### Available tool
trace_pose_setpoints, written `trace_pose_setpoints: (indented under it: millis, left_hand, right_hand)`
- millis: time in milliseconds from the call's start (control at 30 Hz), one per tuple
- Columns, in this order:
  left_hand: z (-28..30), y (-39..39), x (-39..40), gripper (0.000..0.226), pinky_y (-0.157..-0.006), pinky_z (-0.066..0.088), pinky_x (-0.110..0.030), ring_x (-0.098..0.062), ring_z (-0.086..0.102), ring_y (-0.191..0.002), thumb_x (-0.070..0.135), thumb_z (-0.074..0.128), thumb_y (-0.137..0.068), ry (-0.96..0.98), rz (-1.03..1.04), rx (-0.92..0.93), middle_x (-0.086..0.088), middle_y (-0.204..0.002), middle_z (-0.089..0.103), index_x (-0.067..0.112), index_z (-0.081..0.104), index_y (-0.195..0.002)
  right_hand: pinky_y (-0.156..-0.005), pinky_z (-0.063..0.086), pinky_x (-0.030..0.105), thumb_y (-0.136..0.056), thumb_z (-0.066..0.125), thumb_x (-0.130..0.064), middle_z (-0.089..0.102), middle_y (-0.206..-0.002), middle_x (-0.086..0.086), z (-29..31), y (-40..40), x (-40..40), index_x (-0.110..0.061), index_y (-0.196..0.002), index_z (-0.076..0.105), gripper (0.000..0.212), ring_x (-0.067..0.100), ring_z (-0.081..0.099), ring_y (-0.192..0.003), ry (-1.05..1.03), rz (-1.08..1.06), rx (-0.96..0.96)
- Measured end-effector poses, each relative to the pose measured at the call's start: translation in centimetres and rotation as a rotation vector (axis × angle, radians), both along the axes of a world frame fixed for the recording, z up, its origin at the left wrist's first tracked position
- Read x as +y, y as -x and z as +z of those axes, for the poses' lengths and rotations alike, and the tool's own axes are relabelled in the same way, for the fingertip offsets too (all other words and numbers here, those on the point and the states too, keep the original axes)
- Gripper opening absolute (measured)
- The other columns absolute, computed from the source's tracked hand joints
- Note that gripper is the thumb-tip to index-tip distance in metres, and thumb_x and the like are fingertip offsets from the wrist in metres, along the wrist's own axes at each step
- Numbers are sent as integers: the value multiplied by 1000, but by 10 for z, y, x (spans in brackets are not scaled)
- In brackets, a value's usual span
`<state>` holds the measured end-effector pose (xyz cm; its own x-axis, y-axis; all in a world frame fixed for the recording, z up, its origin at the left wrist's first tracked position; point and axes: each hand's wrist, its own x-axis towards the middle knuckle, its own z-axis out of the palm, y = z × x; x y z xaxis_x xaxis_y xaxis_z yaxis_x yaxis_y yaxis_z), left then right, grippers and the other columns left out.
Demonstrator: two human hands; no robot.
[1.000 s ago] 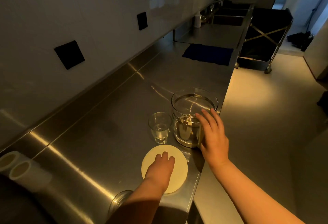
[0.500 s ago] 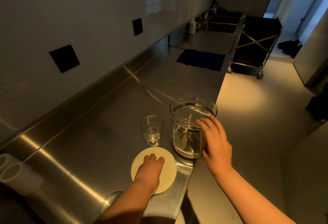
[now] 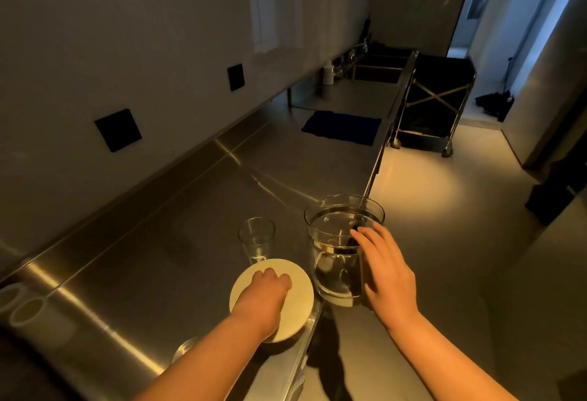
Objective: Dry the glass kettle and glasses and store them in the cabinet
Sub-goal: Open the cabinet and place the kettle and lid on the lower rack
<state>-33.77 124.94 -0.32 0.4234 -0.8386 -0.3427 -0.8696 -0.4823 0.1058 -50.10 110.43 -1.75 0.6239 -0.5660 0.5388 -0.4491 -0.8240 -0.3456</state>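
The glass kettle (image 3: 340, 241) stands near the front edge of the steel counter (image 3: 197, 226). My right hand (image 3: 389, 276) lies against the kettle's right side, where the handle is. Its fingers are fairly straight and reach the rim; the thumb is hidden. A small clear glass (image 3: 256, 237) stands upright just left of the kettle. In front of that glass lies a round cream disc (image 3: 300, 286), and my left hand (image 3: 265, 299) rests on top of it with bent fingertips. A second glass (image 3: 185, 348) peeks out beside my left forearm, mostly hidden.
Two white paper rolls (image 3: 28, 313) lie at the counter's left end. A dark blue cloth (image 3: 342, 128) is spread farther along the counter, before the sink (image 3: 378, 71). A black trolley (image 3: 436, 105) stands on the floor beyond. The counter's edge runs just right of the kettle.
The view has shifted slightly. My left hand's fingers have bent a little on the disc. My right hand stays against the kettle's side.
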Motion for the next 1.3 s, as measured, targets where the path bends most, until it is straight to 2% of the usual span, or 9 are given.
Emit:
trace_pose_setpoints:
  millis: [133, 300, 433, 633, 800, 900, 1067, 1167, 1300]
  left_hand:
    - [25, 23, 8, 68, -104, 40, -39, -26, 33, -128, 4, 64, -82, 21, -4, -23, -7, -140, 37, 23, 35, -140]
    - [59, 48, 25, 78, -105, 40, -39, -26, 32, -129, 10, 73, -77, 21, -20, -60, -6, -140, 35, 24, 32, -142]
    - [86, 73, 44, 74, -106, 38, -38, -25, 35, -127, 13, 71, -80, 52, -28, -101, -5, -139, 37, 27, 33, -142]
    - [123, 108, 67, 72, -106, 39, -38, -26, 40, -126, 15, 70, -81, 66, -31, -183, -4, -140, 38, 26, 34, -143]
    - [150, 135, 88, 59, -108, 34, -35, -26, 41, -126, 26, 58, -92, 197, 112, -58, 2, -141, 41, 25, 33, -145]
    - [165, 151, 105, 59, -108, 33, -35, -26, 41, -128, 27, 59, -93, 196, 64, -120, 2, -142, 41, 26, 32, -145]
    - [182, 178, 151, 66, -110, 30, -33, -24, 35, -135, 23, 60, -92, 241, -99, -220, 2, -150, 33, 32, 26, -148]
    - [192, 192, 174, 64, -111, 30, -34, -23, 33, -136, 25, 59, -92, 287, -134, -234, 2, -151, 32, 33, 27, -147]
    - [206, 207, 198, 65, -109, 32, -32, -22, 36, -134, 28, 62, -91, 267, -90, -237, 3, -149, 34, 33, 27, -146]
  right_hand:
    - [-90, 46, 35, -57, 87, -3, 51, -137, 4, 19, 21, 6, -16, -133, 51, 85, 20, 31, -137, 21, 30, -3]
    - [-97, 38, 39, -58, 84, 3, 53, -134, 5, 49, 48, 17, -14, -132, 53, 81, 22, 35, -135, 68, 59, -53]
    - [-99, 39, 41, -55, 84, 8, 54, -134, 6, 74, 75, 31, -11, -132, 53, 85, 24, 37, -134, 119, 89, -80]
    - [-97, 43, 42, -59, 83, 8, 57, -131, 8, 110, 109, 62, -9, -130, 55, 79, 27, 40, -132, 182, 106, -137]
    - [-93, 48, 45, -62, 79, 11, 58, -128, 11, 135, 141, 97, -7, -128, 57, 71, 29, 41, -130, 205, 89, -181]
    - [-91, 50, 48, -64, 79, 9, 58, -129, 12, 148, 161, 121, -7, -128, 57, 69, 31, 42, -130, 206, 73, -198]
    - [-89, 43, 50, -61, 77, 11, 59, -127, 15, 167, 195, 159, -3, -126, 58, 69, 33, 40, -128, 223, 43, -237]
    - [-88, 41, 50, -68, 68, 0, 58, -126, 17, 178, 212, 180, -1, -125, 58, 58, 33, 38, -127, 269, 57, -284]
    - [-92, 34, 51, -70, 65, -11, 58, -127, 18, 194, 225, 200, 0, -125, 57, 57, 33, 37, -127, 292, 103, -306]
